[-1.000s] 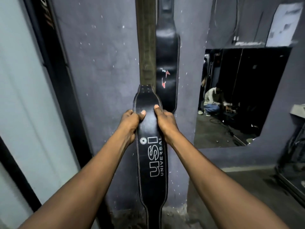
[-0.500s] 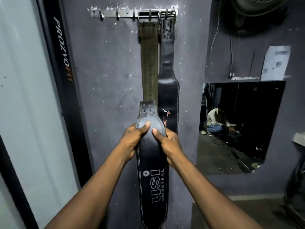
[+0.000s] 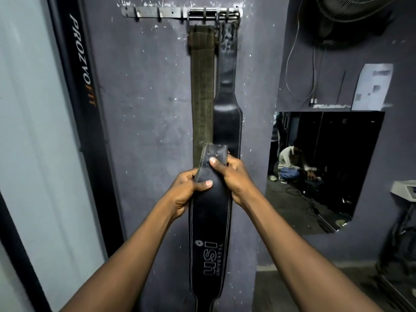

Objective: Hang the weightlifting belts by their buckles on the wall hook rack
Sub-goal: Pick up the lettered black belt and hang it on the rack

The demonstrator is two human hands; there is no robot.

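1. Head view cut off the lower end of the black USI belt (image 3: 210, 224) at the bottom edge, so its buckle could not be seen.
2. The left hand (image 3: 184, 191) clasped the belt's left edge with the thumb across its face; the right hand (image 3: 233, 174) pinched the holed tip, thumb on front, fingers hidden behind.
3. The held belt stood upright in front of the wall, its tip overlapping the lower parts of two hung belts.
4. The olive belt (image 3: 202, 86) and the black hung belt (image 3: 227, 104) dangled side by side from the right end of the hook rack (image 3: 157, 12); their buckles were crowded together and hard to separate.
5. Hooks at the rack's left end were bare.
6. A black banner (image 3: 83, 70) stood left of the wall.
7. To the right, an opening (image 3: 337, 165) showed a crouching person (image 3: 290, 163), dim and small; a fan (image 3: 351, 16) above was cropped by the frame.
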